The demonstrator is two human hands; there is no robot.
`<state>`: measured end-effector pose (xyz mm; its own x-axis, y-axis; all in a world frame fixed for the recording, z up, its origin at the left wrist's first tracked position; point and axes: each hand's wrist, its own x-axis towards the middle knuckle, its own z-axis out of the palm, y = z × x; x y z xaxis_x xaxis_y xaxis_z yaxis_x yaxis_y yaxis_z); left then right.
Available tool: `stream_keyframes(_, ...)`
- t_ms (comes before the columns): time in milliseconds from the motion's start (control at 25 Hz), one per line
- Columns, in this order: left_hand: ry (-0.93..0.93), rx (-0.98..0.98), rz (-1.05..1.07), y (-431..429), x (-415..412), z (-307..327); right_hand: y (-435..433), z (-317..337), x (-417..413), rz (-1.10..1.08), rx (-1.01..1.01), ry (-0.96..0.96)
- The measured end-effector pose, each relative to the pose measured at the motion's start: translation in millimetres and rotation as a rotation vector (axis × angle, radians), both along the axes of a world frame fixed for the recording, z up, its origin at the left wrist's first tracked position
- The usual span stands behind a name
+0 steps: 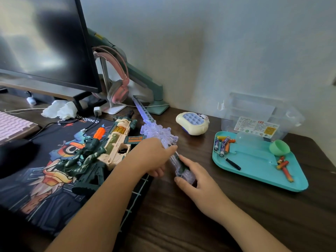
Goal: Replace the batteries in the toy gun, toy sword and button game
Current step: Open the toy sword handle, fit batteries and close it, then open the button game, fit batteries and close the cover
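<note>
Both hands work the toy sword point(160, 132), which lies mid-worktop between the toy gun point(101, 150) and the teal tray point(254, 171), its blade glowing. Right hand point(198, 180) cups the clear hilt's end; left hand point(154, 157) pinches the handle higher up, fingers closed on it. Judging by this, the sword's battery step is under way; next comes checking the compartment is shut before turning to the button game point(193, 123).

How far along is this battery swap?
Done: unclear, though loose batteries already lie in the teal tray. In hand: both the left hand and right hand are on the toy sword handle, whose blade glows. Left: the toy gun and button game lie untouched.
</note>
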<state>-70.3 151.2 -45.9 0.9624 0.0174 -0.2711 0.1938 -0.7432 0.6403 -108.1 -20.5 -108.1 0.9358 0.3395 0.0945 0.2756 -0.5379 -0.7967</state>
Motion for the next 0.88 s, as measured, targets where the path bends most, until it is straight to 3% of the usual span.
stream_keyframes(160,-0.277,0.207,-0.048,-9.5,6.0,-15.8,-6.9,-5.5,10.3,-0.116,-0.114,-0.111)
stream_keyframes(280,-0.308,0.274,-0.043,-16.5,17.2,-34.3,2.7,-9.0,12.0,-0.078,-0.272,-0.292)
stream_keyframes(400,-0.358,0.291,0.016,-26.2,34.1,-39.4,7.3,-8.4,17.4,-0.074,-0.328,-0.275)
stream_keyframes(480,-0.401,0.266,0.053,-29.7,44.4,-44.5,6.0,-3.7,23.7,-0.11,-0.27,-0.268)
stream_keyframes(640,-0.557,0.124,0.129,-27.3,53.2,-64.4,-5.8,9.1,65.5,-0.412,-0.108,-0.354)
stream_keyframes(880,-0.621,-0.032,0.153,-23.1,65.4,-73.3,-4.0,16.2,144.4,-0.417,-0.69,-0.355)
